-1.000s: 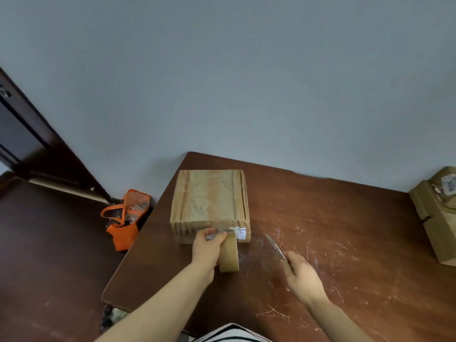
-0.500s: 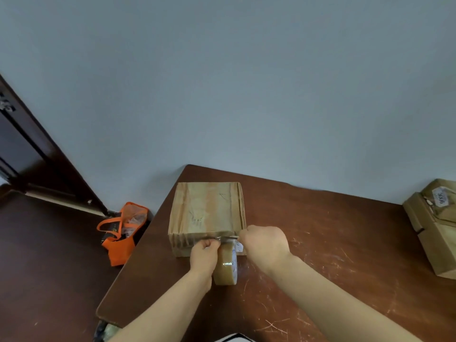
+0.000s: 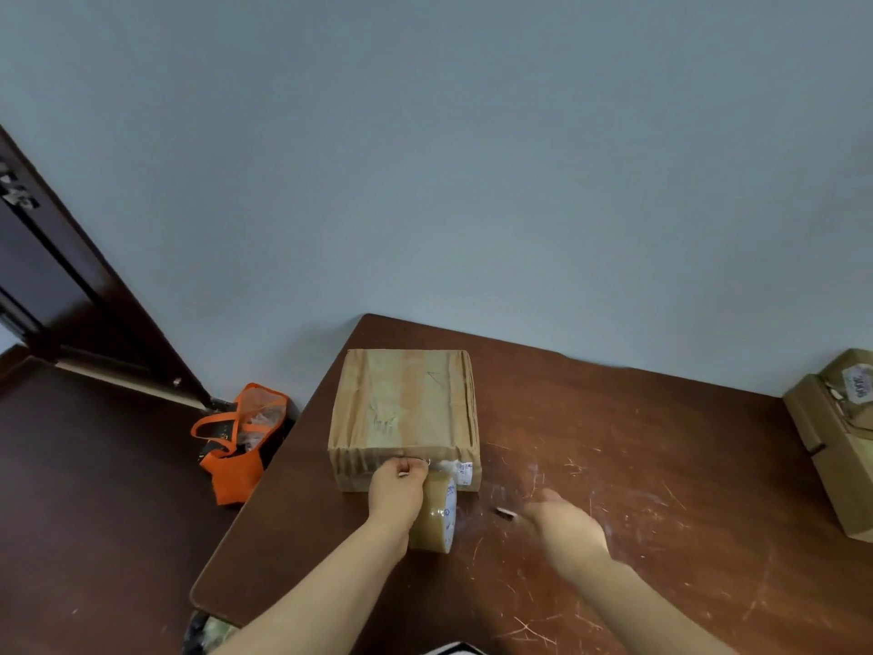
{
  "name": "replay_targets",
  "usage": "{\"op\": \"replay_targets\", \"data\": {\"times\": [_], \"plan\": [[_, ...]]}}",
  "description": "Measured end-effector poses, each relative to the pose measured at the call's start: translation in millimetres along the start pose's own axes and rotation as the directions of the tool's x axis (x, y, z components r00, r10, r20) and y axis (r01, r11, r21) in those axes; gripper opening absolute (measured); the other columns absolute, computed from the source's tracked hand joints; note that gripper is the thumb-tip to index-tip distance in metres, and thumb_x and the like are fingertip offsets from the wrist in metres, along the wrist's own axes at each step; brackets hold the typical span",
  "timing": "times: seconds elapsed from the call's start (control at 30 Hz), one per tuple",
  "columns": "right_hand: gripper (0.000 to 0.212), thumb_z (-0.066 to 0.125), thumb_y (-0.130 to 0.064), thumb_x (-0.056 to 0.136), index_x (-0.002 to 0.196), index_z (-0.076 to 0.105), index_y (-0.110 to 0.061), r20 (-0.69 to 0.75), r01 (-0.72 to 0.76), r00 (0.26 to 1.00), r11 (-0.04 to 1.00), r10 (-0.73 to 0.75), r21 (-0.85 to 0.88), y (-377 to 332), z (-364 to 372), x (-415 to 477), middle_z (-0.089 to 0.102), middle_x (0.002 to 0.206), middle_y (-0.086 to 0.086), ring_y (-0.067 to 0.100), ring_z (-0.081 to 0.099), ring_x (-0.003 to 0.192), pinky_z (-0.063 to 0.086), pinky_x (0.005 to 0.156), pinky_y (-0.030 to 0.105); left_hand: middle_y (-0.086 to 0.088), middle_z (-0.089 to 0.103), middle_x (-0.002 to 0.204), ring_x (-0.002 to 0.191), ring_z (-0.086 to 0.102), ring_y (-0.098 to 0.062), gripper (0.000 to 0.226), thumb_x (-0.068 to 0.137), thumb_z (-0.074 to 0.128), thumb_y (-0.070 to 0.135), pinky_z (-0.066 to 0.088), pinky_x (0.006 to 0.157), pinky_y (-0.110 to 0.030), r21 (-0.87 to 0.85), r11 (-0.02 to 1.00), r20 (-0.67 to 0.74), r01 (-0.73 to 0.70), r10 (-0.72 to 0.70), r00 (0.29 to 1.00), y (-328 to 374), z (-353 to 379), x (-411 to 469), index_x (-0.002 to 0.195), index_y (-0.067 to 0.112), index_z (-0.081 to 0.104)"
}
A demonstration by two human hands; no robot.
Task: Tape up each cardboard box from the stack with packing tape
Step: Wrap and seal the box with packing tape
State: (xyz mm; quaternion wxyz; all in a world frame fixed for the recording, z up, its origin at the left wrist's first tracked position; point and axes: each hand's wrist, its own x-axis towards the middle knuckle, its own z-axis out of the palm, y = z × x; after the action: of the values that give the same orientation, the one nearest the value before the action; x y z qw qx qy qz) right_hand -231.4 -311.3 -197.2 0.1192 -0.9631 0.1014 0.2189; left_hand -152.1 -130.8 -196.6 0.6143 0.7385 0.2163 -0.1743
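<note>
A cardboard box point(image 3: 406, 404) wrapped in brownish tape lies at the far left corner of the brown table point(image 3: 637, 432). My left hand point(image 3: 397, 484) pinches the tape strip against the box's near top edge. The packing tape roll point(image 3: 437, 517) stands on edge just below that hand, against the box's front. My right hand point(image 3: 567, 527) is blurred, to the right of the roll and above the table. A short blade tip of a knife point(image 3: 505, 512) pokes out from its fingers.
More cardboard boxes point(image 3: 831, 446) are piled at the table's right edge. An orange bag point(image 3: 236, 446) lies on the dark floor left of the table. A dark door point(image 3: 56, 286) stands at far left, and a grey wall is behind the table.
My right hand came with the knife to the tape at the box edge, then pulled back to the right. My left hand stayed pinching the tape, and the roll now stands beside it.
</note>
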Motion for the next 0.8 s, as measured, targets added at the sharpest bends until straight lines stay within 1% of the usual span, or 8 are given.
{"op": "replay_targets", "data": {"times": [0.1,0.17,0.27,0.33,0.43,0.5,0.7,0.8], "plan": [[0.037,0.037,-0.05,0.099,0.121,0.058,-0.03,0.083,-0.093,0.993,0.995,0.089,0.046,32,32,-6,0.047,0.103,-0.006,0.015,0.052,0.1,0.047,0.09,0.029,-0.005,0.062,0.09,0.081,0.052,-0.015,0.013,0.095,0.057,0.018,0.04,0.069,-0.027,0.026,1.0,0.002,-0.008,0.008,1.0,0,1,0,0.085,0.012,0.062],[0.038,0.035,-0.049,0.099,0.13,0.052,-0.035,-0.091,-0.083,0.992,0.995,0.087,0.052,33,34,-5,0.049,0.124,-0.008,0.015,0.046,0.118,0.039,0.096,0.025,-0.004,0.061,0.091,0.084,0.053,-0.015,0.013,0.095,0.056,0.018,0.04,0.076,-0.028,0.042,0.999,-0.001,-0.008,0.008,1.0,1,1,-1,0.086,0.012,0.062],[0.04,0.037,-0.04,0.101,0.13,0.058,-0.024,-0.479,0.209,0.876,0.94,-0.057,0.269,0,5,4,0.055,0.128,-0.004,0.013,0.047,0.121,0.035,0.094,0.017,-0.003,0.062,0.091,0.084,0.053,-0.015,0.013,0.096,0.056,0.019,0.041,0.078,-0.029,0.054,0.999,-0.003,0.0,0.0,1.0,1,1,-2,0.087,0.013,0.063],[0.057,0.024,-0.05,0.098,0.136,0.052,-0.019,-0.57,0.449,0.786,0.854,-0.24,0.261,-30,-23,15,0.047,0.14,-0.007,0.006,0.036,0.131,0.027,0.11,0.02,-0.005,0.063,0.09,0.084,0.055,-0.017,0.014,0.095,0.057,0.017,0.042,0.076,-0.028,0.036,0.999,-0.007,-0.004,0.004,1.0,1,2,-2,0.083,0.013,0.062],[0.081,-0.002,-0.058,0.085,0.152,0.015,-0.017,-0.359,0.574,0.763,0.819,-0.537,-0.004,-67,-45,36,-0.001,0.151,-0.013,0.002,-0.007,0.143,-0.014,0.114,0.018,-0.006,0.065,0.09,0.086,0.058,-0.019,0.016,0.095,0.056,0.016,0.044,0.072,-0.028,0.048,0.999,-0.014,-0.02,0.021,1.0,2,2,-5,0.08,0.015,0.062],[0.087,-0.013,-0.06,0.077,0.153,0.002,-0.019,-0.223,0.574,0.77,0.801,-0.598,-0.168,-73,-43,50,-0.013,0.153,-0.01,0.003,-0.022,0.138,-0.022,0.11,0.022,-0.005,0.066,0.09,0.088,0.06,-0.019,0.016,0.096,0.055,0.016,0.045,0.076,-0.028,0.067,0.997,0.001,-0.033,0.033,0.999,2,2,-6,0.081,0.015,0.062],[0.09,-0.02,-0.058,0.073,0.152,-0.002,-0.02,-0.161,0.574,0.763,0.771,-0.626,-0.276,-70,-30,63,-0.015,0.155,-0.007,0.005,-0.019,0.14,-0.024,0.108,0.023,0.004,0.06,0.083,0.086,0.057,-0.016,0.015,0.096,0.053,0.02,0.038,0.071,-0.024,0.343,0.933,0.043,-0.11,0.101,0.994,-7,-11,-4,0.086,0.013,0.062],[0.091,-0.012,-0.063,0.076,0.152,0.012,-0.019,-0.182,0.555,0.792,0.811,-0.583,-0.185,-72,-32,66,-0.001,0.157,-0.007,0.009,0.001,0.146,-0.018,0.111,0.024,0.001,0.062,0.081,0.08,0.056,-0.015,0.02,0.095,0.054,0.018,0.038,0.065,-0.024,0.321,0.945,0.023,-0.057,0.052,0.998,-20,-19,-4,0.077,0.019,0.06]]}}
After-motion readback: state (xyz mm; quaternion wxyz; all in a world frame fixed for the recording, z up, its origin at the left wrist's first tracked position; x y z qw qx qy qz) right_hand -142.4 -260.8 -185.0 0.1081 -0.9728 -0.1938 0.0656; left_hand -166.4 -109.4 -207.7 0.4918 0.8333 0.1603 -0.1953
